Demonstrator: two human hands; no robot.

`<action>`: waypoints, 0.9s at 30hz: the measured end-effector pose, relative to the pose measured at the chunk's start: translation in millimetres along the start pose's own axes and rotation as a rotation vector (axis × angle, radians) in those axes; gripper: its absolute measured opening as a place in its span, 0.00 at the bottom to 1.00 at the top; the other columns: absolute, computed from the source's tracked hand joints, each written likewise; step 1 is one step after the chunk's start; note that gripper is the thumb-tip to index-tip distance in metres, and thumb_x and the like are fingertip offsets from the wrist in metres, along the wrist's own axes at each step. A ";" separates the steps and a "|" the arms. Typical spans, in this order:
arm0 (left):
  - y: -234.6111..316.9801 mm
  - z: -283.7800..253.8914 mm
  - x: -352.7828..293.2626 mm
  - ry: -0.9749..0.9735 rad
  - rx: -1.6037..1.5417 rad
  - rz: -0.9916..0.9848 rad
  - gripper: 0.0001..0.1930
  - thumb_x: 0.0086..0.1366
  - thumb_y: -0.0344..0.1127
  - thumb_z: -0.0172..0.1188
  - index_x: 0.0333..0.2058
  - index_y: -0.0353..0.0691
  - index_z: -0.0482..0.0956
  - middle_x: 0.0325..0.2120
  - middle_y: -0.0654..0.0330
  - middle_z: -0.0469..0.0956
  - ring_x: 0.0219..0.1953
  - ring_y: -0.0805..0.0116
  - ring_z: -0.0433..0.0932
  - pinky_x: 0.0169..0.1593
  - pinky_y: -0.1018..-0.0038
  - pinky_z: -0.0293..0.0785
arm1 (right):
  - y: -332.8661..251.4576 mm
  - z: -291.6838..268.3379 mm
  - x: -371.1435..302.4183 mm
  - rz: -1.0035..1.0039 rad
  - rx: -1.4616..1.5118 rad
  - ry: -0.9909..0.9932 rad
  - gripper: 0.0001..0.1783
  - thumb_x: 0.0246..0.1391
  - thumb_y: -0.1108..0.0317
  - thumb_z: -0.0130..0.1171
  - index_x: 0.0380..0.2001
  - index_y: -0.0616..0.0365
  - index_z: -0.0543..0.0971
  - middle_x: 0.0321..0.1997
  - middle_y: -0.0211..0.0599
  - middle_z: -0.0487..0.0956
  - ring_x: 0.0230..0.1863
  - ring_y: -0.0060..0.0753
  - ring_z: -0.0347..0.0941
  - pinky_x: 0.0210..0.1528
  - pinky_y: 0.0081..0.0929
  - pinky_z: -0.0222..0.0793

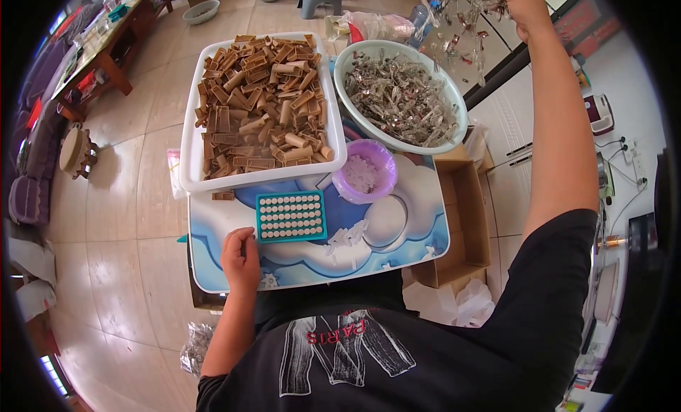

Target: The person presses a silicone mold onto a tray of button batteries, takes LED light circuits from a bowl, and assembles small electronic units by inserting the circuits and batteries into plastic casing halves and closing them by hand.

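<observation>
My right hand (523,9) is raised at the upper right, its fingers closed on a tangled bunch of small clear and silvery pieces (464,36) that hangs and trails down. Below it, a pale green basin (460,103) is heaped with similar pieces. My left hand (241,259) rests at the table's near left, fingers loosely bent and a little apart, with nothing visible in them. Just beside its fingertips lies a teal tray (291,237) with rows of round white pieces. Right of the tray are loose white strips (347,236).
A white tub (190,153) full of brown half-round pieces takes up the table's far left. A purple bowl (386,178) holds whitish bits. The blue patterned table (227,266) has a cardboard box (464,234) at its right. Beyond stands a grey stool (320,2).
</observation>
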State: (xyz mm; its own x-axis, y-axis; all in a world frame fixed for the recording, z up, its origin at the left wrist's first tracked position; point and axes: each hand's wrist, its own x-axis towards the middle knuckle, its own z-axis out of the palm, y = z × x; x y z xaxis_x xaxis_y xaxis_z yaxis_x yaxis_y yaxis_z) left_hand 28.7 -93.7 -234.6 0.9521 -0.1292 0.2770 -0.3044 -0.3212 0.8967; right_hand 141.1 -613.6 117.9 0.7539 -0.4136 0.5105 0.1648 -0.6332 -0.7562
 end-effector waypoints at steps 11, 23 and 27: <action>1.6 -1.2 -1.0 0.003 0.035 -0.002 0.06 0.61 0.20 0.53 0.36 0.33 0.77 0.34 0.54 0.77 0.35 0.65 0.77 0.40 0.76 0.72 | -56.5 2.9 24.5 -0.265 0.071 0.210 0.05 0.52 0.76 0.59 0.33 0.57 0.77 0.28 0.29 0.77 0.26 0.21 0.71 0.28 0.20 0.68; -1.1 -0.3 -1.2 -0.004 0.007 -0.026 0.07 0.61 0.20 0.53 0.36 0.32 0.77 0.34 0.54 0.78 0.36 0.64 0.77 0.42 0.76 0.72 | 127.9 93.3 -97.2 0.302 -0.017 -0.100 0.08 0.54 0.76 0.58 0.39 0.59 0.78 0.32 0.27 0.77 0.34 0.22 0.74 0.35 0.22 0.72; -0.5 -1.8 -0.7 -0.001 0.026 0.001 0.07 0.61 0.20 0.53 0.36 0.33 0.77 0.34 0.54 0.78 0.36 0.64 0.77 0.41 0.75 0.72 | 114.7 75.9 -72.7 0.281 0.019 -0.206 0.12 0.51 0.73 0.62 0.40 0.60 0.78 0.35 0.31 0.79 0.35 0.23 0.74 0.40 0.25 0.70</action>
State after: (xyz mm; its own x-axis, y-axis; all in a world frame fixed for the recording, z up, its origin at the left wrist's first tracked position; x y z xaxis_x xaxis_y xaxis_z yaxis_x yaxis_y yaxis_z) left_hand 28.1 -91.8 -234.6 0.9518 -0.1309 0.2773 -0.3060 -0.3454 0.8872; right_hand 153.4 -606.5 -37.1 0.8839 -0.4276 0.1895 -0.0569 -0.5005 -0.8639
